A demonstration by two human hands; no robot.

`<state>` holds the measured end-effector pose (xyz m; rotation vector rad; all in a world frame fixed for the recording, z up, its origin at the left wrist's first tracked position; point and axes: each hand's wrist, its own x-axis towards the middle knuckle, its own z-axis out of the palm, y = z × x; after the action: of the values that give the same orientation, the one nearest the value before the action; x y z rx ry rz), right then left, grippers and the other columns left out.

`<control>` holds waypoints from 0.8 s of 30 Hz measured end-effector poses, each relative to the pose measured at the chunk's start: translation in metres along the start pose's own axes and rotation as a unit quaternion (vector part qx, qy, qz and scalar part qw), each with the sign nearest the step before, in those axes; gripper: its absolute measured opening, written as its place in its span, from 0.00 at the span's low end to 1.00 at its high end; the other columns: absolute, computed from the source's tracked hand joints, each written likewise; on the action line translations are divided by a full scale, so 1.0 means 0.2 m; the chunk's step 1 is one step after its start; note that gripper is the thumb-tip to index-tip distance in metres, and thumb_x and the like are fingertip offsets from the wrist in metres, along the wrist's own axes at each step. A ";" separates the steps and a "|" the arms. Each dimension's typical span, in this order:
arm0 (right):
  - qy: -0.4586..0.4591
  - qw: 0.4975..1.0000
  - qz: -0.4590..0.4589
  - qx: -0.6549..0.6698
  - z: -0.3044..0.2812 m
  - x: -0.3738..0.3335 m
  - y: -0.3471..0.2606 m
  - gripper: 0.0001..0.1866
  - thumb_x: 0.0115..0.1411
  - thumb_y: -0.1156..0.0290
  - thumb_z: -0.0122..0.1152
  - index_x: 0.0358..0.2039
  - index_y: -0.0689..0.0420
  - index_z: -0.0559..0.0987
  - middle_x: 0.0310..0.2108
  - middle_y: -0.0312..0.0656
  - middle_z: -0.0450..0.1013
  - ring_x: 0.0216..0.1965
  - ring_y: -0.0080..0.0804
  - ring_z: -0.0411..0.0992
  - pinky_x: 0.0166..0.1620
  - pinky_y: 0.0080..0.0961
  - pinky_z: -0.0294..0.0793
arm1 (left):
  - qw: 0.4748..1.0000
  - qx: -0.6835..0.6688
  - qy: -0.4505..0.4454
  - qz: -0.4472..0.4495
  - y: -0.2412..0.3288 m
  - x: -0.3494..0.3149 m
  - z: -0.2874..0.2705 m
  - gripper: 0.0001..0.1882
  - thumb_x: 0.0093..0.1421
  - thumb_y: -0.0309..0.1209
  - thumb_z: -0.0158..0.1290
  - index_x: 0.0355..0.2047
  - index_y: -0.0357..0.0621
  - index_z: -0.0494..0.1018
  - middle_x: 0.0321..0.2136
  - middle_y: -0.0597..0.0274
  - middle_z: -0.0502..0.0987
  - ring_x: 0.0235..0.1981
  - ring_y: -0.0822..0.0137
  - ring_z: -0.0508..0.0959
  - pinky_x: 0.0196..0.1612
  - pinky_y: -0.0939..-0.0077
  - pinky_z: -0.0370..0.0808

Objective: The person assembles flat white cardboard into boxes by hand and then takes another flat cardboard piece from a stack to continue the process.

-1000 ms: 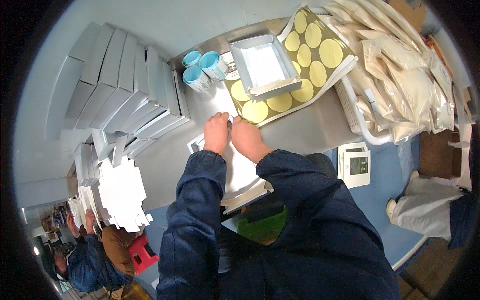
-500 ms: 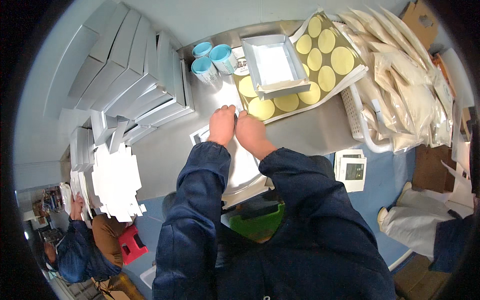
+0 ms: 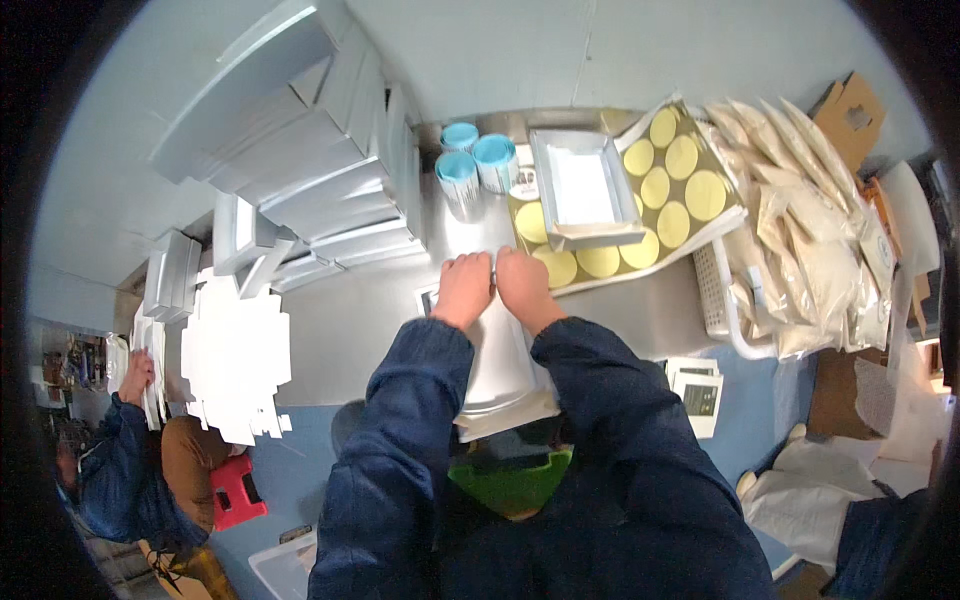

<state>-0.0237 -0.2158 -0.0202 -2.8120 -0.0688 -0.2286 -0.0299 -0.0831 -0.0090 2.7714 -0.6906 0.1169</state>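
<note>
My left hand [image 3: 465, 289] and my right hand [image 3: 526, 289] are side by side over the far end of a flat white stack [image 3: 500, 370] on the metal table. Both have their fingers curled down, thumb sides nearly touching. What they pinch there is hidden under the fingers. The white stack reaches back toward me and ends at the table's near edge. Just beyond my right hand lies a sheet of round yellow stickers [image 3: 704, 195], with an open grey box [image 3: 600, 239] resting on it.
Several blue-and-white rolls [image 3: 458, 172] stand behind my hands. Grey boxes [image 3: 330, 200] are piled at left, near flat white box blanks [image 3: 235, 350]. A white basket [image 3: 712, 290] of cream-coloured pouches [image 3: 800, 240] stands at right. Two other people [image 3: 135, 480] are at the sides.
The whole view has shifted, so the table sits lower in the picture. My hands stay close together at the stack's far end with fingers still curled.
</note>
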 end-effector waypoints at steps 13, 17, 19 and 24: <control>-0.033 0.979 -0.161 -0.124 -0.04 0.11 -0.05 0.05 0.49 0.74 0.52 0.28 0.56 0.75 0.30 0.42 0.72 0.37 0.37 0.72 0.35 0.34 0.72 | 0.982 -0.007 0.018 -0.190 -0.18 -0.04 -0.16 0.09 0.51 0.25 0.49 0.35 0.43 0.71 0.33 0.48 0.72 0.27 0.49 0.78 0.30 0.59 0.76; -0.048 0.972 -0.166 -0.161 -0.02 0.10 -0.07 0.05 0.50 0.74 0.52 0.29 0.56 0.74 0.30 0.43 0.72 0.35 0.38 0.72 0.35 0.34 0.72 | 0.982 0.000 0.010 -0.190 -0.17 -0.04 -0.08 0.08 0.51 0.27 0.51 0.32 0.41 0.71 0.33 0.48 0.72 0.28 0.50 0.78 0.30 0.59 0.75; -0.035 0.969 -0.199 -0.142 -0.03 0.09 -0.10 0.05 0.50 0.73 0.52 0.29 0.56 0.73 0.30 0.43 0.72 0.35 0.38 0.72 0.35 0.34 0.71 | 0.981 -0.006 -0.002 -0.195 -0.18 -0.04 -0.05 0.10 0.50 0.29 0.52 0.33 0.40 0.71 0.33 0.47 0.73 0.29 0.50 0.78 0.31 0.58 0.75; -0.049 0.962 -0.253 -0.094 0.06 0.02 -0.13 0.05 0.51 0.71 0.51 0.30 0.55 0.72 0.29 0.42 0.71 0.34 0.39 0.72 0.36 0.37 0.70 | 0.981 0.019 0.055 -0.183 -0.18 -0.08 -0.03 0.07 0.53 0.28 0.47 0.33 0.42 0.71 0.32 0.50 0.73 0.25 0.51 0.78 0.28 0.59 0.75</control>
<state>-0.0192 -0.1874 -0.0236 -2.9389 -0.8362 -0.2175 -0.0270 -0.0428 -0.0138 2.8480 -0.1462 0.2055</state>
